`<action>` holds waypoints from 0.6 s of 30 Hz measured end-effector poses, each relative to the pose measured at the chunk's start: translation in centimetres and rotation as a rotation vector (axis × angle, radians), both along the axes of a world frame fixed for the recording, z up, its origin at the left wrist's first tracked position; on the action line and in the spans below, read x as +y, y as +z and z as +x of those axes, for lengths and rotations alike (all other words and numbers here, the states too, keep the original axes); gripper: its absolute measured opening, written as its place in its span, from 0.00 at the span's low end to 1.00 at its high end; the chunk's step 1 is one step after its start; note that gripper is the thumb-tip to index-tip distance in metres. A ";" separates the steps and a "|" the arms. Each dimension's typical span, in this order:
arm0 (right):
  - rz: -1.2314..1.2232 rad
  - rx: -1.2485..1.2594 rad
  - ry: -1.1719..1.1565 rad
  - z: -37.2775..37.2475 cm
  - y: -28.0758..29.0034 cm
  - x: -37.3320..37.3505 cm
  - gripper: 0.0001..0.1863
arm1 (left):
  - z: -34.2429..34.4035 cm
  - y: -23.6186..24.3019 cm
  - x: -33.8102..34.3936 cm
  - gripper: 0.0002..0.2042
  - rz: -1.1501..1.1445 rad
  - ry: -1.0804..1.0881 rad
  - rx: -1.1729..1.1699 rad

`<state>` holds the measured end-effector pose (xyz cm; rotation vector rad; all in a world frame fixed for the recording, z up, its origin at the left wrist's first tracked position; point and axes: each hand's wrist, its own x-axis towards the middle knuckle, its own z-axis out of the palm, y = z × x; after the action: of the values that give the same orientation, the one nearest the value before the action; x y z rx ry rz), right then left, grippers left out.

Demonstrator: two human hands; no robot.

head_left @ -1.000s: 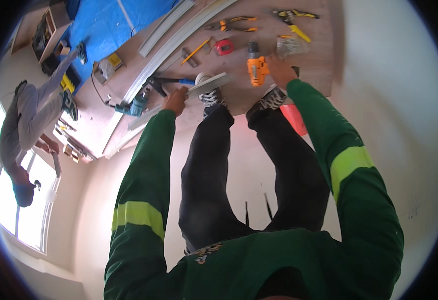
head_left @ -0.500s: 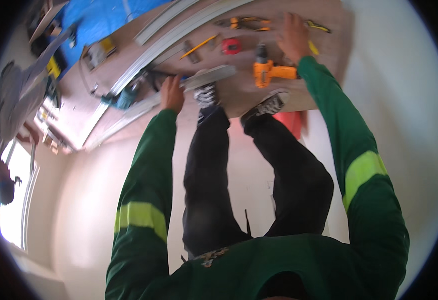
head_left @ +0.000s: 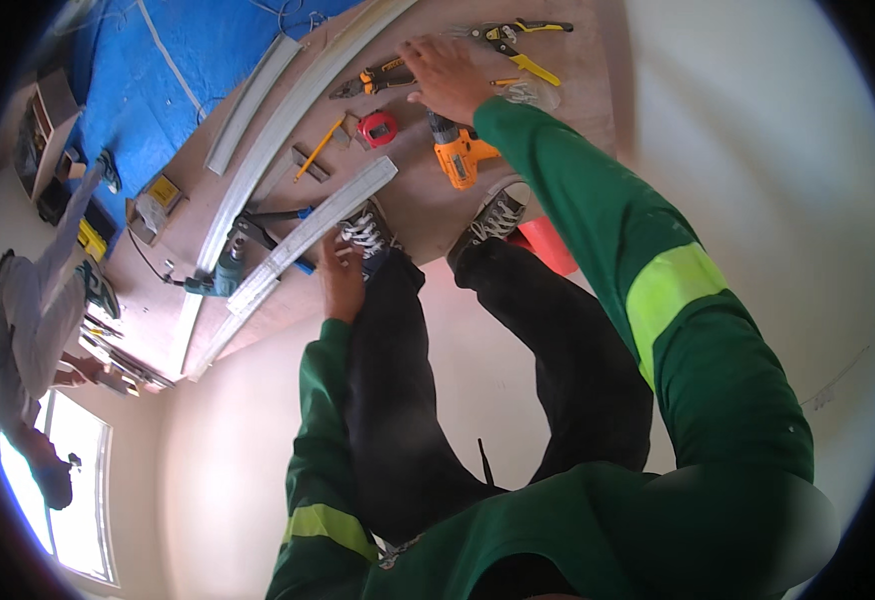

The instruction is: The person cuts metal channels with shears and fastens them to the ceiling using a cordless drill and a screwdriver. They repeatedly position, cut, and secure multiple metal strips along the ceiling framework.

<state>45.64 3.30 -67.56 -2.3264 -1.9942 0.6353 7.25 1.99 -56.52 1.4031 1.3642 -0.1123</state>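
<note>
My left hand [head_left: 341,282] is beside my left shoe, fingers apart, with its fingertips at the near edge of a short metal profile [head_left: 320,223]. Whether they touch it I cannot tell. That profile lies slanting across the floorboard, its lower end over a longer strip. My right hand [head_left: 448,80] is spread flat beyond the orange cordless drill [head_left: 461,158], close to the handle end of orange-and-black pliers [head_left: 373,80]. Left of the drill are a red tape measure [head_left: 378,128] and a yellow pencil [head_left: 319,150]. Yellow-handled snips [head_left: 518,50] lie beyond my right hand.
A long metal profile [head_left: 268,150] crosses the board [head_left: 423,215]. A teal power tool [head_left: 228,270] rests on it, next to a blue-handled tool [head_left: 268,232]. A blue tarp [head_left: 168,90] spreads at far left. Another person [head_left: 33,320] is at left, and a white wall [head_left: 758,130] at right.
The view has shifted. My right hand has moved left toward the pliers, from beside the snips. The short profile has turned to a steeper slant, and my left hand has come nearer my shoe.
</note>
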 end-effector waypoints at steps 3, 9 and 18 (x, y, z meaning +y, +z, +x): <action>-0.082 -0.051 0.102 -1.2 -1.6 2.8 0.26 | 0.0 1.6 0.3 0.25 -0.082 -0.042 0.050; -0.090 -0.086 -0.074 -4.0 4.0 4.1 0.19 | -1.6 8.6 0.8 0.24 -0.082 0.060 0.075; -0.305 0.928 -0.597 -7.3 33.5 -16.9 0.33 | 0.7 22.6 1.3 0.26 0.010 -0.172 -0.113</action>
<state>38.31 -13.60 -34.07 -1.9665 -0.8054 1.6119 7.93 3.25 -33.94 1.5113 1.1517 -0.1379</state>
